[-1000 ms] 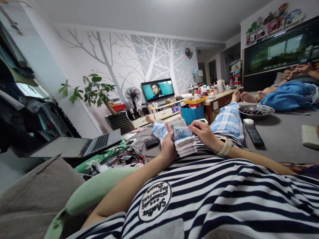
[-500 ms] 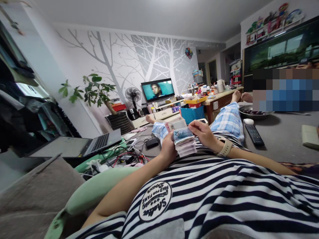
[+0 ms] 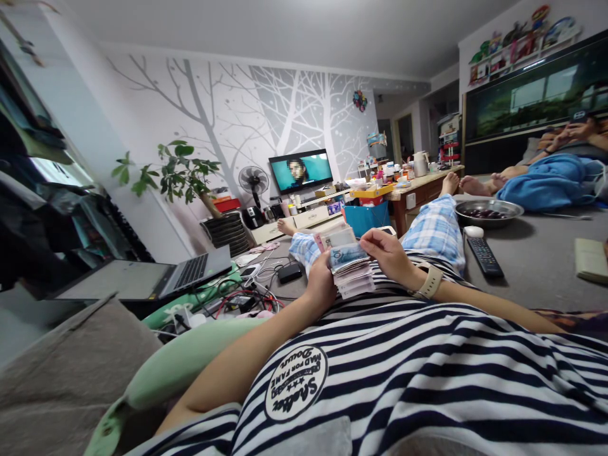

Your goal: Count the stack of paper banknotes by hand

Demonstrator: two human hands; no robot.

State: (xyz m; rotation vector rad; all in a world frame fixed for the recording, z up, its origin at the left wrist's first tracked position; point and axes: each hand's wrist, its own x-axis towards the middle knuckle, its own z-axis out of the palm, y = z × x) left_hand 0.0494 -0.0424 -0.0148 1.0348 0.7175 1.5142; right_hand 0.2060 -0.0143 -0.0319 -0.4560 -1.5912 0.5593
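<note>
Banknote bundle [image 3: 354, 278]: sits above the wearer's lap, in front of the striped shirt [image 3: 427, 361] and between the two hands; its lower ends fan out in steps toward the shirt.
Upper face: a blue note [image 3: 349, 254] lies across the bundle, with paler and pinkish notes showing beyond it.
Left hand [image 3: 322, 278]: closed around the bundle's left edge, thumb laid over the upper face; it appears to carry the load.
Right hand [image 3: 387, 253]: fingers curled, thumb and fingertip drawn together at the blue note's right edge; from where I stand, I cannot tell whether they pinch the paper or merely rest against it.
Weight: light, by my judgement; one hand should suffice.
Stiffness: single notes should be limp and bend readily; the bundle, pressed together, should be firmer.
Surface: probably smooth enough for loose notes to slide over one another; neighbours may also cling.
Fragility: should withstand folding; creasing or tearing at an edge is the likelier damage.
Holding point: clamp the left edge, thumb above, fingers below.
Separating point: take one note by its free right corner, using light fingertip pressure.
</note>
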